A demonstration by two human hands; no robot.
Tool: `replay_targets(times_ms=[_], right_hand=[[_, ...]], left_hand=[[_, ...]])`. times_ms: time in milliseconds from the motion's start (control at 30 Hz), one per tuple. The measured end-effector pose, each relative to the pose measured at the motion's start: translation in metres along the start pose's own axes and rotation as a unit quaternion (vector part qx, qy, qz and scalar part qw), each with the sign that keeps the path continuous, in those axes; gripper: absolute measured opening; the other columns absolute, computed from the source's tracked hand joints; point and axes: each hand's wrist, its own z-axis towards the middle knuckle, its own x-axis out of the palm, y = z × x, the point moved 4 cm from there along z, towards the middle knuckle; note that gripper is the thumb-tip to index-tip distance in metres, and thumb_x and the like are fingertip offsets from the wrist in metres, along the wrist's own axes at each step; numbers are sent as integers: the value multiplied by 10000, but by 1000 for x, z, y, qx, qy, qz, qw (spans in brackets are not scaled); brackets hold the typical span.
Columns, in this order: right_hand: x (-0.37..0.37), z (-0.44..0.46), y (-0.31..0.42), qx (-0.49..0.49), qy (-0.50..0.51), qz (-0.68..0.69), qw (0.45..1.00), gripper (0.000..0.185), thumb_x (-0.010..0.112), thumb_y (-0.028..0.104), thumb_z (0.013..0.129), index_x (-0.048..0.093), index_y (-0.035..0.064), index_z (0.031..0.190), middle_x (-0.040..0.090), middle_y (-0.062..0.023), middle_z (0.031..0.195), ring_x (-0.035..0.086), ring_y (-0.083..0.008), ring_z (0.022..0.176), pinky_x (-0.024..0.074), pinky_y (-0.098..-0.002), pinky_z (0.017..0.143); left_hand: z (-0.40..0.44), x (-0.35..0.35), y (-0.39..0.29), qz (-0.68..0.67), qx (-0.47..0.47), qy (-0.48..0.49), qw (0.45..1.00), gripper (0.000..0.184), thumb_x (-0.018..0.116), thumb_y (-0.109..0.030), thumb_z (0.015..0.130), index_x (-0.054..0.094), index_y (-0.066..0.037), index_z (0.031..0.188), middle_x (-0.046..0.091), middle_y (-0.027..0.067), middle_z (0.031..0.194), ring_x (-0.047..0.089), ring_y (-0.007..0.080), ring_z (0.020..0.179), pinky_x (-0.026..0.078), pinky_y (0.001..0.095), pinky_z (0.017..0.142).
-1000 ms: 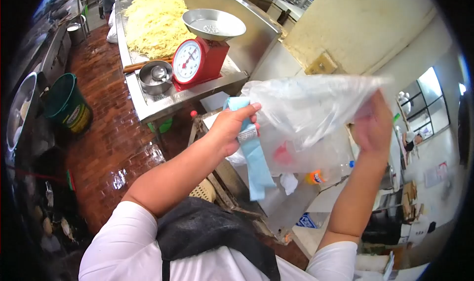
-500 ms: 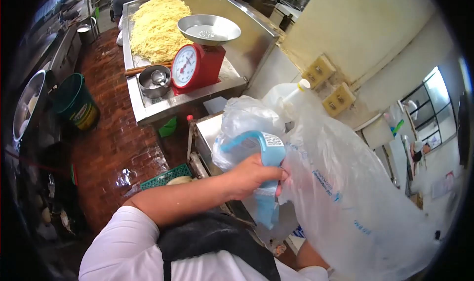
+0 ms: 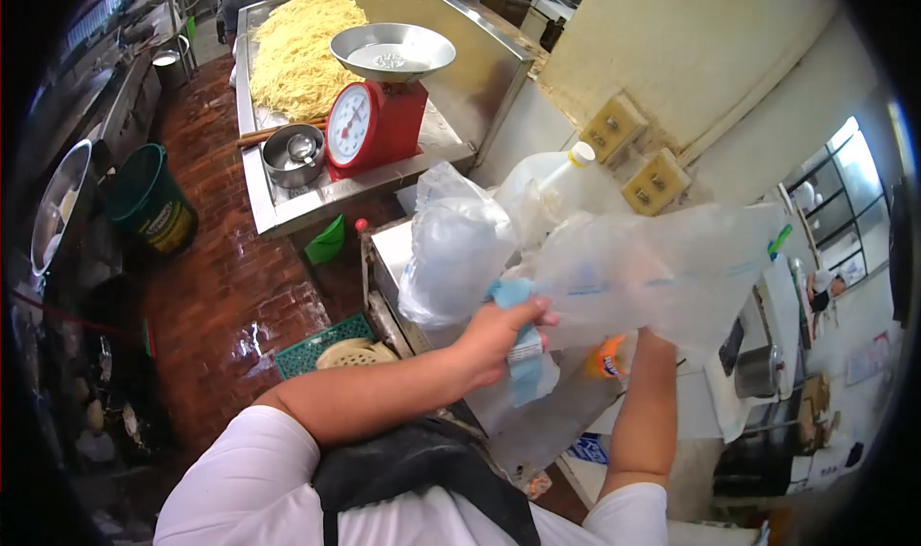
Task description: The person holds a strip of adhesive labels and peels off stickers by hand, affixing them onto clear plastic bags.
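A translucent plastic bag point(image 3: 686, 273) with blue print spreads out sideways beside a bent light-blue strip point(image 3: 525, 377).

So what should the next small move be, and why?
Probably ease the right grip outward to spread the bag, with the left grip as anchor. The left grip holds a blue strip, the bag's edge close by its thumb, while the film reaches off to the right. The right grip shows only dimly through it; inside or behind, I can't tell.

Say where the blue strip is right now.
In the head view, the blue strip is slightly right of and below centre, in the left grip, with a clear bag on its right and the jug higher up.
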Motion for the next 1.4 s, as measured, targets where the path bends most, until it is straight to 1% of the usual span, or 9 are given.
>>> replay_targets(times_ms=[400, 533, 767, 900, 967, 1033, 1100, 1200, 1400], right_hand=[[16, -54, -164, 122, 7, -80, 989, 623, 604, 398, 901, 425, 1, 1347, 514, -175, 1320, 474, -281, 1240, 350, -456, 1049], [11, -79, -179, 151, 22, -106, 983, 640, 600, 410, 902, 414, 5, 1361, 507, -174, 1327, 467, -277, 1248, 346, -459, 1051], [-32, -81, -104, 107, 27, -183, 977, 670, 593, 431, 903, 395, 12, 1385, 496, -173, 1340, 455, -271, 1260, 338, -464, 1054], [-16, -93, 4, 79, -37, 91, 992, 682, 575, 428, 919, 358, 1, 1405, 465, -190, 1374, 431, -277, 1286, 337, -436, 1062], [30, -106, 28, -44, -5, -19, 999, 746, 642, 475, 863, 388, 9, 1389, 514, -161, 1322, 449, -274, 1265, 333, -431, 1053], [67, -114, 25, -194, 73, -314, 927, 880, 756, 491, 754, 383, 6, 1387, 505, -174, 1334, 458, -283, 1257, 358, -428, 1034], [98, -126, 13, -140, 95, -318, 933, 911, 847, 405, 657, 417, -1, 1350, 545, -183, 1279, 526, -293, 1192, 418, -421, 977], [103, -130, -21, -71, 94, -306, 945, 842, 860, 304, 640, 453, -2, 1310, 583, -188, 1218, 586, -308, 1108, 463, -406, 923], [103, -143, -33, -75, 45, -316, 945, 803, 850, 294, 651, 473, 6, 1299, 575, -184, 1229, 572, -309, 1125, 446, -410, 947]], left_hand=[[15, -93, 54, 15, -48, -152, 987, 158, 576, -163, 917, 584, -48, 1026, 664, 82, 866, 612, 194, 661, 523, 352, 585], [26, -136, 74, 52, -93, -186, 977, 162, 557, -186, 926, 617, -36, 934, 628, 80, 828, 597, 199, 677, 514, 357, 592], [29, -157, 75, 36, -106, -185, 976, 153, 582, -190, 915, 610, -40, 904, 623, 77, 829, 587, 198, 677, 510, 363, 591], [27, -166, 77, 40, -93, -182, 978, 133, 591, -176, 914, 600, -47, 948, 647, 76, 852, 591, 194, 674, 517, 354, 592], [26, -171, 77, 43, -86, -179, 979, 118, 608, -165, 906, 597, -56, 950, 651, 73, 840, 591, 178, 659, 521, 331, 584], [22, -170, 75, 46, -86, -181, 979, 114, 614, -159, 903, 593, -58, 953, 652, 74, 837, 590, 171, 651, 522, 318, 577], [22, -171, 79, 42, -72, -176, 981, 119, 619, -156, 897, 599, -49, 946, 650, 77, 830, 591, 170, 646, 518, 308, 565], [18, -164, 79, 25, -62, -166, 984, 127, 621, -142, 883, 605, -29, 938, 655, 87, 818, 606, 177, 657, 513, 312, 562], [-7, -177, 75, 22, -62, -144, 987, 145, 619, -152, 883, 571, -80, 1000, 678, 89, 891, 610, 192, 670, 513, 329, 582]])
